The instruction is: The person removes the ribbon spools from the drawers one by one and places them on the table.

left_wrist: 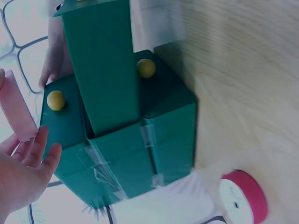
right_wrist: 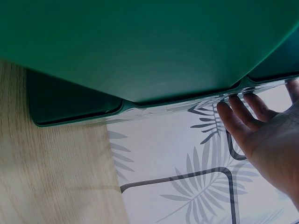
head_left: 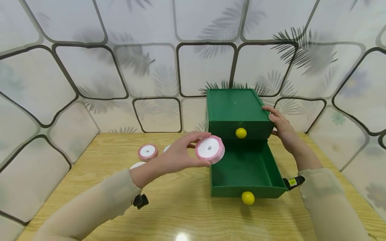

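Left hand [head_left: 172, 155]: pinching a pink spool [head_left: 209, 149] by its rim, thumb and fingers well spread | spool: right of palm, hub face towards the head camera, by the pulled-out drawer's [head_left: 226, 191] left wall (over or beside it, hard to judge) | right hand [head_left: 283, 129]: holding nothing, fingers loosely extended against the green cabinet's [head_left: 233, 105] right side, farther from the spool
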`<act>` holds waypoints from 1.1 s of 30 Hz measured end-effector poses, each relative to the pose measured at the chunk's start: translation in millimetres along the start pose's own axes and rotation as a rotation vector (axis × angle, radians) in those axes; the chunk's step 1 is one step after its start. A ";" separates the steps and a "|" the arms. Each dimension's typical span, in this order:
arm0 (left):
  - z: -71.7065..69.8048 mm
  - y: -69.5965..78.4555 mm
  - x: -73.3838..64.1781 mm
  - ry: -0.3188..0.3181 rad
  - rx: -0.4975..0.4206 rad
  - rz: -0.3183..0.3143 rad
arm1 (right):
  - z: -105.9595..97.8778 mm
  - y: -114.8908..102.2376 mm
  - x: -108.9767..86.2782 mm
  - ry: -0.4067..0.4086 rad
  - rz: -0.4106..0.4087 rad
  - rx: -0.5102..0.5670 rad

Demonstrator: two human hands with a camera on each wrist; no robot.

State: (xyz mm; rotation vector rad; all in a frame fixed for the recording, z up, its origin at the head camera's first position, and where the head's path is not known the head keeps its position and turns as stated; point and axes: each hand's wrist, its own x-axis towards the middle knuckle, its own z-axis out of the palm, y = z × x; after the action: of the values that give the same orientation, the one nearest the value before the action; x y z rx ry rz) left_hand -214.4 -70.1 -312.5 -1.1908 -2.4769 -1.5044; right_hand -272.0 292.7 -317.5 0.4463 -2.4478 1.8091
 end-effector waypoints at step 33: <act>-28.8 -79.4 -75.5 0.197 0.092 -0.172 | 0.1 0.0 0.8 0.000 -0.001 0.002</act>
State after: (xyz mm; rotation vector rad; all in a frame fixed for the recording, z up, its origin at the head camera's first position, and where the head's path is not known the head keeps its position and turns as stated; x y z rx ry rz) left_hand -219.2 -157.0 -385.1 -0.7914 -2.5367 -1.4452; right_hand -272.7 292.5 -317.4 0.4475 -2.4454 1.8109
